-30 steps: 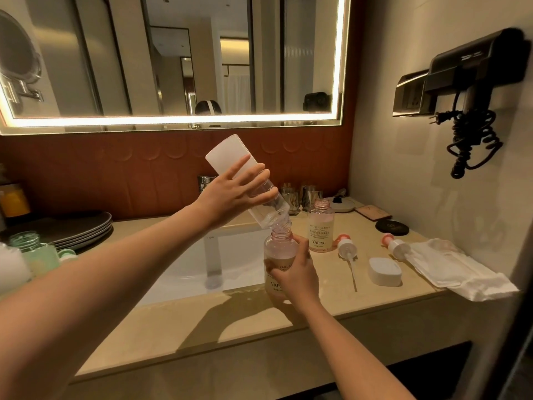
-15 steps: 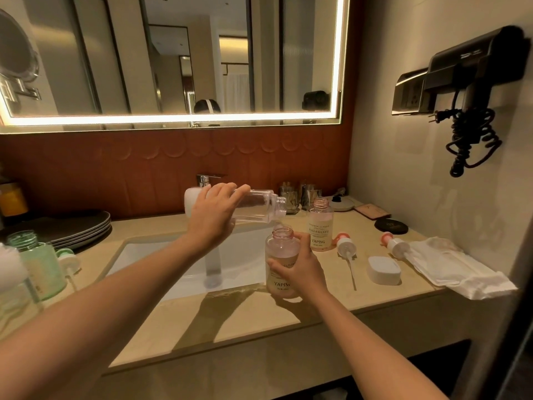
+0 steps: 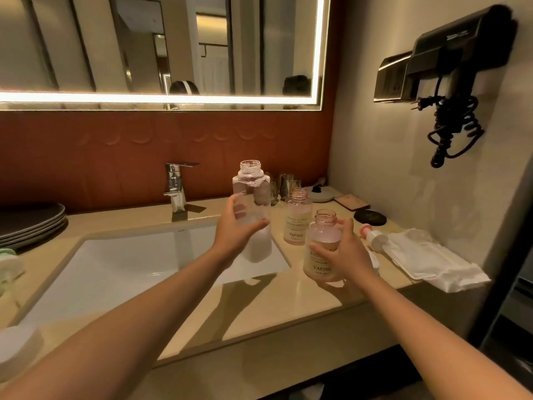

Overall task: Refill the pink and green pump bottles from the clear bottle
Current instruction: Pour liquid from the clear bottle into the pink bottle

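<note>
Head: left grip (image 3: pixel 234 237) round clear cylindrical bottle (image 3: pixel 250 180), right grip (image 3: pixel 347 255) round glossy pink bottle (image 3: pixel 322 239)

Left hand (image 3: pixel 230 241) holds the clear bottle (image 3: pixel 253 215) upright over the sink (image 3: pixel 129 264); right hand (image 3: pixel 343 255) grips a pink bottle (image 3: pixel 321 243) on the surface (image 3: pixel 259 301)

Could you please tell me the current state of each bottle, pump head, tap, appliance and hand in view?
Clear plastic bottle: upright, uncapped, gripped by left hand.
Nearer pink labelled bottle: upright, pump off, held by right hand.
Farther pink labelled bottle: standing on beige counter, pump off.
White pump head with pink collar: lying on the counter.
Chrome tap: no water running.
Black wall hair dryer: docked, plug hanging loose.
</note>
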The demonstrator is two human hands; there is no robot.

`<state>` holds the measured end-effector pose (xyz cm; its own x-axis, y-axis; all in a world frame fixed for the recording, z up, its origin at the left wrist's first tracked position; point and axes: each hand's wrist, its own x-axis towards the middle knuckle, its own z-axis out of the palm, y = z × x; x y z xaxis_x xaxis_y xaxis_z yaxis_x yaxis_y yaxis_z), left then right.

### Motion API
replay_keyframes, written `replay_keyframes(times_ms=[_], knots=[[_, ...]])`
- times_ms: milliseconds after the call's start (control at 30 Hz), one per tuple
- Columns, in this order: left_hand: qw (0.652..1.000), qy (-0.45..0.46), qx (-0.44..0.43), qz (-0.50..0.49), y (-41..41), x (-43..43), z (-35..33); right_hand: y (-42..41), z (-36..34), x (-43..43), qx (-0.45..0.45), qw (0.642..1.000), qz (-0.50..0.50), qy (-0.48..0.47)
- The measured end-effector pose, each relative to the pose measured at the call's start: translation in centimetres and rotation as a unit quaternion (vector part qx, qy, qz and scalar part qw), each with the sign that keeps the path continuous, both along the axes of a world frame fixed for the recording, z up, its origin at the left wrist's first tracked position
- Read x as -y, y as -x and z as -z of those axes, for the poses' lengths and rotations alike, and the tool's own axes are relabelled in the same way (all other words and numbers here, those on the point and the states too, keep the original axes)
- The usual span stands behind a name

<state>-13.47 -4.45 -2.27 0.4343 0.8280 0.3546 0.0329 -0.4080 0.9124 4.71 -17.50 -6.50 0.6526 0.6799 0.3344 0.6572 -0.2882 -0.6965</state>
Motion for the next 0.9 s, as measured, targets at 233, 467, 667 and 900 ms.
replay_keyframes(times_ms=[233,467,667,900], knots=[[0.998,-0.003,0.002,0.065,-6.1,0.3,2.1,-5.0,-0.1,-0.7,-0.020,0.999,0.049,-0.010],[0.996,-0.006,-0.013,0.088,-10.7,0.3,3.9,-8.7,0.2,-1.7,-0.017,0.998,0.054,-0.026],[0.996,-0.034,-0.020,0.078,-12.4,0.4,4.7,-9.5,0.4,-2.0,-0.018,0.999,0.039,-0.031],[0.996,-0.027,-0.047,0.075,-12.0,0.9,5.2,-8.6,0.4,-0.2,-0.035,0.997,-0.022,-0.060]])
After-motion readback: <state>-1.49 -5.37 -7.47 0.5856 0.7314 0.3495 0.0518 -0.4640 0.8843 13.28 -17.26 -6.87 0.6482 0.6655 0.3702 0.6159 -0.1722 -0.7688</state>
